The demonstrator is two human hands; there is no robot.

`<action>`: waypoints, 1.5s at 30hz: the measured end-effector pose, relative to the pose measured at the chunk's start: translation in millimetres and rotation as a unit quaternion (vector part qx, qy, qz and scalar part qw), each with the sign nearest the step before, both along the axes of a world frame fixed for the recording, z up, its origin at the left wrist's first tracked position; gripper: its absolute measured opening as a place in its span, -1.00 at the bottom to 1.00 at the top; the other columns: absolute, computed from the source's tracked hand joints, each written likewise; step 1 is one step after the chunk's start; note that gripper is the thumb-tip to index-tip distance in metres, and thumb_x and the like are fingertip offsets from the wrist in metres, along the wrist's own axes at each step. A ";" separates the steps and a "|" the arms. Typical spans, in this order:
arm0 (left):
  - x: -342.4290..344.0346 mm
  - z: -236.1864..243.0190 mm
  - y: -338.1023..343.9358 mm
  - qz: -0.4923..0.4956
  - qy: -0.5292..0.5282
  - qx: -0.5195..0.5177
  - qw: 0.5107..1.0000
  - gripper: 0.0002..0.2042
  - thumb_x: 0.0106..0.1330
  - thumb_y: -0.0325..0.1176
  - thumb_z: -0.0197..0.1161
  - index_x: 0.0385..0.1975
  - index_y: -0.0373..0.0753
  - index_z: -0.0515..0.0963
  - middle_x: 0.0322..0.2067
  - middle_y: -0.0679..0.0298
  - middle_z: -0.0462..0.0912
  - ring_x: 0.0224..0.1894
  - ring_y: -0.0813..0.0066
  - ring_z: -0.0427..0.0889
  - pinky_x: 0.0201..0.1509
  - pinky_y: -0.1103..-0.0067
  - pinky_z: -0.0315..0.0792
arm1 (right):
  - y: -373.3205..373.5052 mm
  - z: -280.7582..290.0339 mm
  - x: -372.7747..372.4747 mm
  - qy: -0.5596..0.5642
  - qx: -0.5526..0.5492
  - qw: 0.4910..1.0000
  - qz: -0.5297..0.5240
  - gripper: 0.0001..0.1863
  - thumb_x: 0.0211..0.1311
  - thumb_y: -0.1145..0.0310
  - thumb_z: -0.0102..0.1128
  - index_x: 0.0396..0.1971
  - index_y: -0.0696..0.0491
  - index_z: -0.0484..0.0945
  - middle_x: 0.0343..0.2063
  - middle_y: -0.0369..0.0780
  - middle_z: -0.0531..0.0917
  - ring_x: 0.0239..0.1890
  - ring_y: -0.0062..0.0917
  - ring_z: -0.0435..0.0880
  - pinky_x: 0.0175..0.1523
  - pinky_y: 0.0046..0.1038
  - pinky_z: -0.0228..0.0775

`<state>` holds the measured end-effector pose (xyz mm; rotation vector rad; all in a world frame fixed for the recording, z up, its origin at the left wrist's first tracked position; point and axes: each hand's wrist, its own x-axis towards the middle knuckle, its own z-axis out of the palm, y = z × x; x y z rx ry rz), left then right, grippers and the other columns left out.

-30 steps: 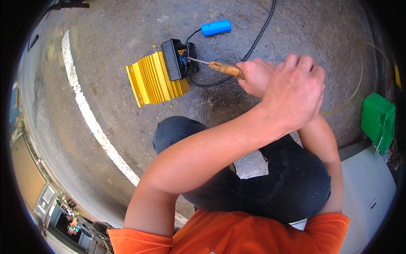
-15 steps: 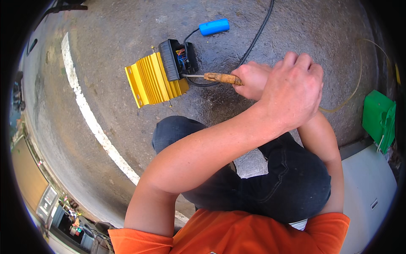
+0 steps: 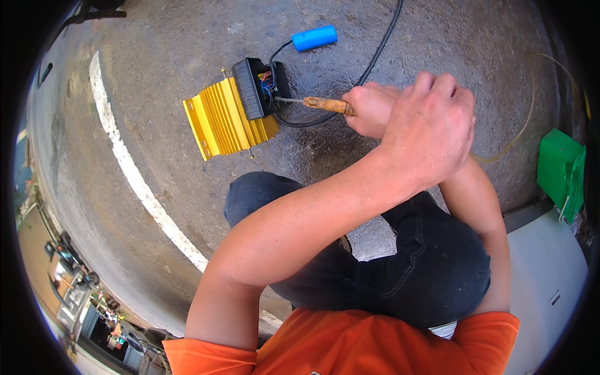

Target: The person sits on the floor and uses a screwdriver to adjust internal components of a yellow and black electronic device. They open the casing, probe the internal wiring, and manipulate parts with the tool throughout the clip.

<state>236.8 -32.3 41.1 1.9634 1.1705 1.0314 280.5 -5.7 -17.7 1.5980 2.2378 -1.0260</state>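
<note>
My right hand (image 3: 374,111) is closed around the wooden handle of a screwdriver (image 3: 328,105), and its thin metal shaft reaches the open side of a black plastic box (image 3: 248,89). Coloured wires (image 3: 267,82) show inside that box. Against the box sits a yellow finned metal housing (image 3: 228,119), resting on the wet pavement. My left hand (image 3: 434,128) lies over my right wrist with its fingers curled round it; the fingertips are hidden. A blue cylinder (image 3: 314,38) lies just beyond, joined to the box by a short black lead.
A black cable (image 3: 378,53) runs from near the box to the far edge. To the right stand a green plastic container (image 3: 560,165) and a pale panel (image 3: 544,275). A white painted line (image 3: 134,172) curves down the left. My bent knees (image 3: 265,190) are close to the yellow housing.
The screwdriver's tip has shifted from the lower corner of the black box up toward the wires. My right hand has moved slightly away from me; my left hand stays over the wrist.
</note>
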 end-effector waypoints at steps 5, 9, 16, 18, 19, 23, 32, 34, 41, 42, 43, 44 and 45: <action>1.7 -1.4 0.4 -0.001 0.005 -0.003 1.000 -0.88 0.10 -0.38 0.33 -0.40 -0.24 0.60 -0.30 0.15 0.60 -0.21 0.08 0.58 -0.15 0.23 0.48 | 0.4 3.6 -0.7 -0.011 -0.020 1.000 0.014 -0.85 0.15 0.38 0.22 -0.29 -0.01 0.69 -0.44 -0.05 0.71 -0.34 -0.04 0.70 -0.24 -0.05 0.52; 0.1 -4.3 0.2 0.002 0.014 0.002 1.000 -0.88 0.11 -0.37 0.34 -0.40 -0.24 0.60 -0.30 0.14 0.60 -0.20 0.08 0.58 -0.14 0.22 0.47 | 7.2 33.3 -1.5 0.062 -0.040 0.997 0.016 -0.85 0.13 0.37 0.24 -0.29 -0.03 0.69 -0.48 -0.06 0.70 -0.37 -0.06 0.69 -0.28 -0.07 0.48; 13.2 1.7 -1.6 -0.039 -0.013 0.016 0.999 -0.76 0.04 -0.32 0.30 -0.37 -0.36 0.58 -0.31 0.05 0.55 -0.17 0.05 0.53 -0.09 0.28 0.47 | -2.9 29.5 28.0 0.066 -0.009 0.998 0.002 -0.84 0.07 0.36 0.29 -0.31 -0.03 0.69 -0.54 -0.07 0.66 -0.42 -0.08 0.66 -0.31 -0.13 0.46; 0.6 -6.6 1.4 -0.001 0.009 0.021 1.000 -0.76 0.02 -0.33 0.30 -0.38 -0.37 0.57 -0.31 0.06 0.55 -0.17 0.06 0.52 -0.09 0.28 0.47 | -2.1 4.9 16.8 0.127 0.025 0.991 0.034 -0.84 0.07 0.36 0.29 -0.31 -0.03 0.69 -0.55 -0.07 0.66 -0.43 -0.08 0.66 -0.31 -0.13 0.46; -0.8 -5.8 1.7 -0.001 0.001 0.021 1.000 -0.76 0.01 -0.34 0.30 -0.38 -0.37 0.57 -0.31 0.05 0.55 -0.17 0.06 0.52 -0.10 0.28 0.47 | -7.0 4.2 16.8 0.143 0.053 0.988 0.033 -0.84 0.07 0.36 0.29 -0.31 -0.03 0.69 -0.55 -0.08 0.66 -0.43 -0.09 0.66 -0.31 -0.13 0.46; 0.6 -0.5 3.0 -0.004 -0.040 0.044 0.998 -0.77 -0.01 -0.36 0.29 -0.39 -0.37 0.57 -0.30 0.04 0.54 -0.17 0.05 0.52 -0.10 0.27 0.48 | -5.1 15.5 19.6 0.144 0.086 0.986 -0.002 -0.84 0.06 0.36 0.30 -0.31 -0.03 0.70 -0.55 -0.09 0.67 -0.42 -0.09 0.66 -0.30 -0.13 0.47; -0.5 0.0 3.1 0.004 -0.074 0.063 0.995 -0.78 0.01 -0.37 0.30 -0.39 -0.37 0.58 -0.29 0.04 0.54 -0.15 0.05 0.51 -0.09 0.28 0.47 | -1.1 -19.0 20.6 0.156 -0.013 0.988 -0.005 -0.83 0.21 0.30 0.31 -0.42 0.11 0.64 -0.65 -0.18 0.62 -0.57 -0.41 0.67 -0.41 -0.28 0.46; -2.0 0.5 2.3 0.003 -0.080 0.063 0.995 -0.79 0.02 -0.37 0.31 -0.39 -0.37 0.58 -0.28 0.05 0.54 -0.15 0.06 0.51 -0.09 0.28 0.47 | 6.4 -32.9 21.0 0.198 -0.136 0.969 -0.054 -0.79 0.26 0.30 0.29 -0.40 0.15 0.60 -0.66 -0.23 0.61 -0.61 -0.51 0.64 -0.44 -0.37 0.47; -0.7 4.4 -3.4 0.002 -0.077 0.023 0.997 -0.91 0.12 -0.46 0.31 -0.39 -0.25 0.58 -0.29 0.16 0.59 -0.16 0.08 0.54 -0.05 0.25 0.44 | 7.9 -41.3 23.0 0.281 -0.329 0.879 -0.200 -0.76 0.32 0.26 0.28 -0.26 0.13 0.52 -0.65 -0.30 0.57 -0.66 -0.60 0.58 -0.51 -0.50 0.49; -0.2 4.5 -3.8 -0.001 -0.075 0.021 0.997 -0.91 0.12 -0.46 0.31 -0.39 -0.25 0.58 -0.28 0.16 0.59 -0.16 0.08 0.54 -0.05 0.25 0.44 | 5.0 -45.4 26.6 0.287 -0.326 0.879 -0.197 -0.75 0.31 0.25 0.29 -0.27 0.13 0.53 -0.65 -0.30 0.57 -0.66 -0.60 0.58 -0.52 -0.51 0.48; -0.3 4.3 -3.3 0.000 -0.073 0.021 0.997 -0.91 0.13 -0.45 0.31 -0.39 -0.25 0.58 -0.28 0.16 0.59 -0.16 0.08 0.54 -0.05 0.25 0.44 | 5.0 -46.9 27.8 0.293 -0.324 0.879 -0.190 -0.75 0.31 0.24 0.30 -0.28 0.13 0.53 -0.66 -0.31 0.56 -0.66 -0.60 0.57 -0.52 -0.51 0.47; -0.3 4.1 -2.9 0.000 -0.072 0.022 0.997 -0.91 0.13 -0.45 0.31 -0.39 -0.24 0.59 -0.28 0.17 0.59 -0.15 0.08 0.54 -0.05 0.25 0.44 | 7.6 -47.9 28.9 0.290 -0.339 0.876 -0.181 -0.74 0.30 0.23 0.31 -0.28 0.12 0.53 -0.66 -0.31 0.55 -0.66 -0.61 0.57 -0.53 -0.52 0.46; 0.1 3.9 -2.5 0.000 -0.071 0.022 0.997 -0.92 0.13 -0.45 0.31 -0.39 -0.24 0.59 -0.28 0.17 0.59 -0.15 0.08 0.54 -0.05 0.25 0.44 | 10.8 -47.9 30.4 0.286 -0.354 0.874 -0.171 -0.74 0.30 0.23 0.31 -0.29 0.12 0.53 -0.66 -0.31 0.54 -0.66 -0.61 0.56 -0.53 -0.52 0.45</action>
